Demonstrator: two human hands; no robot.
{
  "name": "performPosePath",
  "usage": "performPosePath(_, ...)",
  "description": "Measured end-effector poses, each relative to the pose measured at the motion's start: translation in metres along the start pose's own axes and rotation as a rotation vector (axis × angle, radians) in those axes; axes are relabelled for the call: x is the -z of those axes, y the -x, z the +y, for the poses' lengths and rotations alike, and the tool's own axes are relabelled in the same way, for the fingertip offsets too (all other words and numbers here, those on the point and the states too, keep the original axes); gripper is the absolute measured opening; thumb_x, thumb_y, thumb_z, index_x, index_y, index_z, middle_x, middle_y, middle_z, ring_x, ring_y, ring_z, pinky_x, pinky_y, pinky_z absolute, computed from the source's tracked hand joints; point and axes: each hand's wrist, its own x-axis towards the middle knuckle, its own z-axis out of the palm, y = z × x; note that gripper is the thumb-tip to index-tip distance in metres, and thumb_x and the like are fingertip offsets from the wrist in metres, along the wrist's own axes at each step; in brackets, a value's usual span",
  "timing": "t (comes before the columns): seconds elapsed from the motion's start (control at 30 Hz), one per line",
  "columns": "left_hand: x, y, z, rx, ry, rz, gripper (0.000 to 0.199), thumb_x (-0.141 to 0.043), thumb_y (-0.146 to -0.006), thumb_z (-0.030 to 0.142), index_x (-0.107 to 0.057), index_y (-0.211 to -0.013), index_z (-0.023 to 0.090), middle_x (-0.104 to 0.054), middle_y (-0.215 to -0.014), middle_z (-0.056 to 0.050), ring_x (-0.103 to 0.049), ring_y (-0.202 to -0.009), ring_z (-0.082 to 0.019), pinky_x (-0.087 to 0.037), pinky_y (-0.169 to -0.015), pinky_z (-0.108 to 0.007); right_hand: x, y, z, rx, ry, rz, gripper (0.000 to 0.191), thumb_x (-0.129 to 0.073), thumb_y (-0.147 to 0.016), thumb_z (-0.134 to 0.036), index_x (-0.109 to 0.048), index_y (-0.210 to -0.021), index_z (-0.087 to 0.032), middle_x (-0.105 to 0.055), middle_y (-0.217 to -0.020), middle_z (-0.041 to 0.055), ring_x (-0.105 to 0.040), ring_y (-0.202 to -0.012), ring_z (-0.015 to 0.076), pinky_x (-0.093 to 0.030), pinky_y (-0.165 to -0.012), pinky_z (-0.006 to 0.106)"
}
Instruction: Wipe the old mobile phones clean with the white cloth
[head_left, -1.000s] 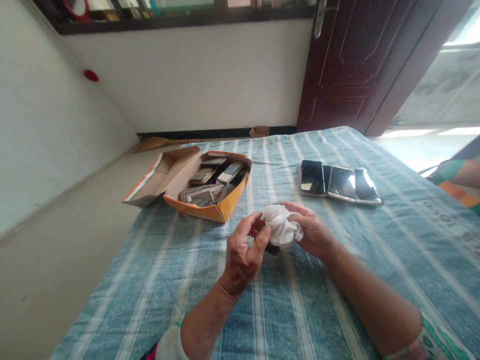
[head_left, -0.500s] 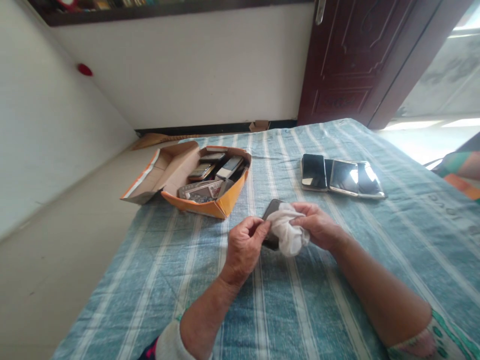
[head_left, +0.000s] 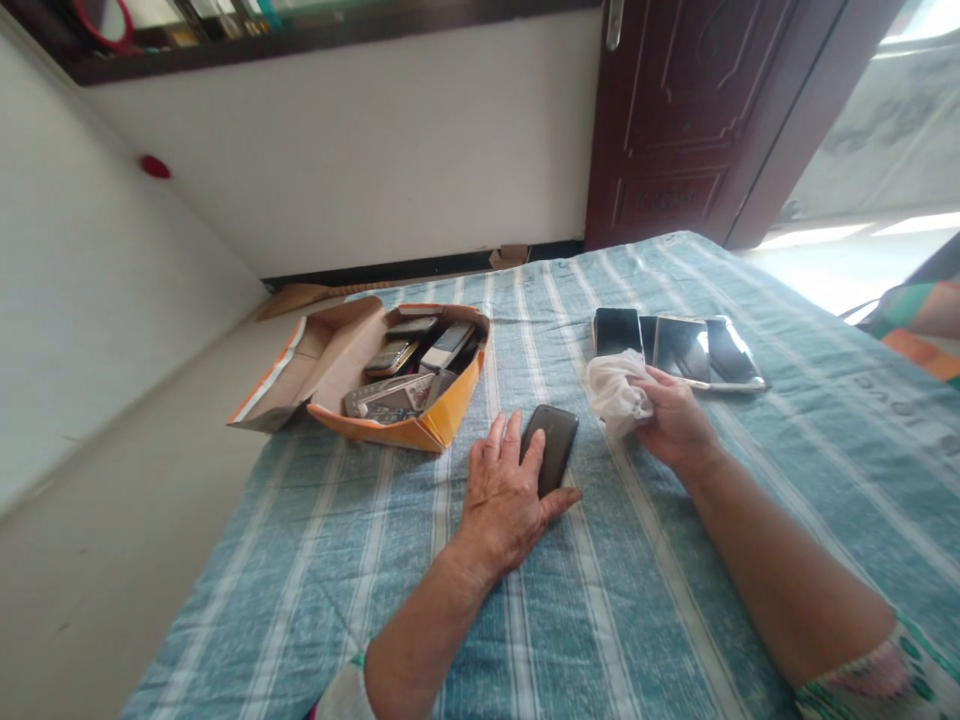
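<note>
A dark phone [head_left: 556, 446] lies on the striped blue cloth [head_left: 390, 590]. My left hand [head_left: 508, 495] rests beside it with fingers spread, the index finger and thumb touching or overlapping its left and lower edges. To the right, my right hand [head_left: 679, 420] pinches a crumpled white cloth [head_left: 619, 390], held in front of a row of several phones [head_left: 679, 350]. The white cloth partly covers the near end of the leftmost phone in that row.
An open orange cardboard box [head_left: 459, 398] at the left holds several phones, its lid [head_left: 289, 370] folded out leftward. Colourful fabric [head_left: 922, 325] shows at the far right. Behind the covered surface are a white wall and a dark red door [head_left: 675, 120].
The dark phone has gone from my left hand's grip to the cloth surface, and that hand has spread open. My right hand has moved right and away with the white cloth. The view has shifted slightly.
</note>
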Motion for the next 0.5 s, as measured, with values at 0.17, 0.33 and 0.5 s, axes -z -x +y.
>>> performPosePath(0.17,-0.001,0.003,0.000,0.003,-0.025,-0.016,0.076,-0.055,-0.082,0.065,-0.050,-0.137,0.012,-0.036,-0.150,-0.025,-0.029,-0.140,-0.041,-0.035,-0.106,-0.059,0.001,-0.001,-0.002,-0.070,-0.090,0.049,0.016,-0.071,-0.061,-0.016,-0.070,-0.078,-0.019,-0.070,-0.073,0.0009,-0.060,-0.058,0.0114,-0.049,-0.053,0.021)
performPosePath(0.33,-0.006,0.008,-0.001,-0.016,-0.045,0.042,0.076,-0.058,-0.081,0.063,-0.049,-0.135,0.010,-0.037,-0.148,-0.026,-0.030,-0.140,-0.041,-0.036,-0.106,-0.059,0.002,-0.003,-0.001,-0.063,-0.075,0.027,0.016,-0.071,-0.064,-0.018,-0.070,-0.080,-0.019,-0.069,-0.072,0.0008,-0.060,-0.058,0.0124,-0.048,-0.052,0.022)
performPosePath(0.5,-0.011,0.012,-0.002,-0.035,-0.039,0.089,0.078,-0.062,-0.081,0.059,-0.047,-0.135,0.006,-0.039,-0.147,-0.027,-0.033,-0.139,-0.040,-0.037,-0.106,-0.057,0.003,-0.003,-0.001,-0.056,-0.083,0.038,0.016,-0.072,-0.063,-0.017,-0.070,-0.079,-0.019,-0.069,-0.072,0.0010,-0.060,-0.058,0.0127,-0.049,-0.052,0.022)
